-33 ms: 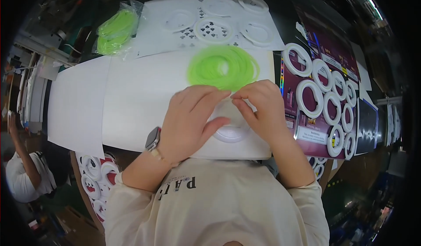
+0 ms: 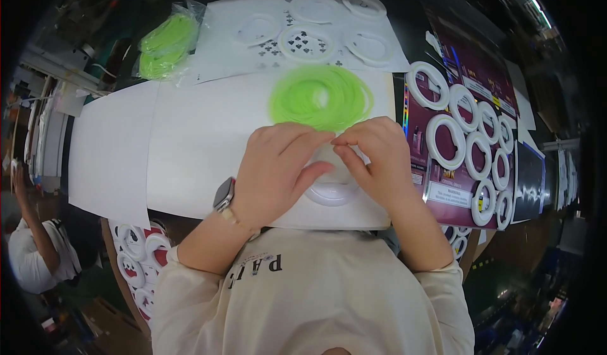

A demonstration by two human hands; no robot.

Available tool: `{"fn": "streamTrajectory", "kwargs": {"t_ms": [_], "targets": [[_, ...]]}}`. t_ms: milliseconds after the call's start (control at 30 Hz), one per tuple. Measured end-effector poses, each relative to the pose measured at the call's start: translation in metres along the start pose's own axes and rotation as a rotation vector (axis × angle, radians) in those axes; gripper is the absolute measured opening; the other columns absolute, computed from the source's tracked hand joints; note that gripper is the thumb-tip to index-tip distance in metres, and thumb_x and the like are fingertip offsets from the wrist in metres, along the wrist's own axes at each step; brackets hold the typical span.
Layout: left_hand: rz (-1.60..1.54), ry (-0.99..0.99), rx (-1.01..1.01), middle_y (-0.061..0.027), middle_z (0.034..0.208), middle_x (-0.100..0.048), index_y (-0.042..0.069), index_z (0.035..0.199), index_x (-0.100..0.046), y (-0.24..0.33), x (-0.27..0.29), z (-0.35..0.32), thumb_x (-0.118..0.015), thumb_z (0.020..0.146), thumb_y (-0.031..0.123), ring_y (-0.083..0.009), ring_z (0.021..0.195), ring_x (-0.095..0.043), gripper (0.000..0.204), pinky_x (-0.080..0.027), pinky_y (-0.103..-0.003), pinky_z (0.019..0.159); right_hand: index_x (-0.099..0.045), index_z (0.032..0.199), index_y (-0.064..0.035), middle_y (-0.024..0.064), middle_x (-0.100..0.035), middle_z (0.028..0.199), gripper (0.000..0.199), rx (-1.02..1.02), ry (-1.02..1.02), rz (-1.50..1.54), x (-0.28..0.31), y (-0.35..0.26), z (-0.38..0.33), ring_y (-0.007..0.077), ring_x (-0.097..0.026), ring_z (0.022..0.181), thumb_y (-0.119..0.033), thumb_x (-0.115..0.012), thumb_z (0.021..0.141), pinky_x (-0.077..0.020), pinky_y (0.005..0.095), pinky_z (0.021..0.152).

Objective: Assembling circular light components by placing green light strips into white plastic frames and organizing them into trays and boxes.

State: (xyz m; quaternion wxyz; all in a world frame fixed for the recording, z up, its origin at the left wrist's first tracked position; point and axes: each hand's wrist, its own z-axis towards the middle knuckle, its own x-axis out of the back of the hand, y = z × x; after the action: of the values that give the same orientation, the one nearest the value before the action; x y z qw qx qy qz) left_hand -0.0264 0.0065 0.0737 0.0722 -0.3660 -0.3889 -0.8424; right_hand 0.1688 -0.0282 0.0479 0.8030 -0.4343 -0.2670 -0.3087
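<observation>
A white ring (image 2: 333,196) lies on the pale sheet in front of me, its far part hidden by my hands. My left hand (image 2: 278,168) bends over its left side, fingers bunched together at the far end and thumb pointing inward over the ring. From the other side, my right hand (image 2: 376,155) meets it there, fingertips and thumb drawn together. Whatever is between the fingertips is too small or hidden to make out. Just beyond them sits a coil of bright green tubing or cord (image 2: 321,95).
White rings (image 2: 446,142) cover printed maroon sheets (image 2: 446,197) on the right. More rings (image 2: 308,43) lie on a patterned white sheet at the back. A clear bag of green coils (image 2: 165,45) is at the far left. Another person (image 2: 39,254) is at the left edge.
My left wrist and hand have shifted very slightly. Both hands stay at the far side of the white ring, and the green coil looks the same.
</observation>
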Motion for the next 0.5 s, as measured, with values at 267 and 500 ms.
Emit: {"fn": "streamTrajectory", "kwargs": {"t_ms": [267,500], "targets": [[-0.309,0.005,0.128,-0.0021,0.074,-0.065,0.011,0.090,-0.071,-0.009,-0.020,-0.007,-0.071,0.078,0.008,-0.0183,0.067,-0.059,0.012,-0.044,-0.030,0.065,-0.062,0.080,-0.0087,0.0040,-0.063,0.079,0.014,0.028,-0.023,0.134,0.032,-0.003,-0.018,0.0242,-0.057,0.075,-0.005,-0.070,0.070,-0.0408,0.0356,0.072],[-0.593,-0.033,0.368,-0.0035,0.075,-0.065,0.004,0.093,-0.069,-0.005,-0.035,-0.013,-0.066,0.085,0.004,-0.0108,0.069,-0.060,0.009,-0.046,-0.024,0.064,-0.062,0.079,-0.0065,0.0047,-0.063,0.077,0.010,0.046,-0.070,0.284,0.056,0.005,-0.034,0.0237,-0.056,0.072,-0.006,-0.067,0.072,-0.0412,0.0341,0.073]]}}
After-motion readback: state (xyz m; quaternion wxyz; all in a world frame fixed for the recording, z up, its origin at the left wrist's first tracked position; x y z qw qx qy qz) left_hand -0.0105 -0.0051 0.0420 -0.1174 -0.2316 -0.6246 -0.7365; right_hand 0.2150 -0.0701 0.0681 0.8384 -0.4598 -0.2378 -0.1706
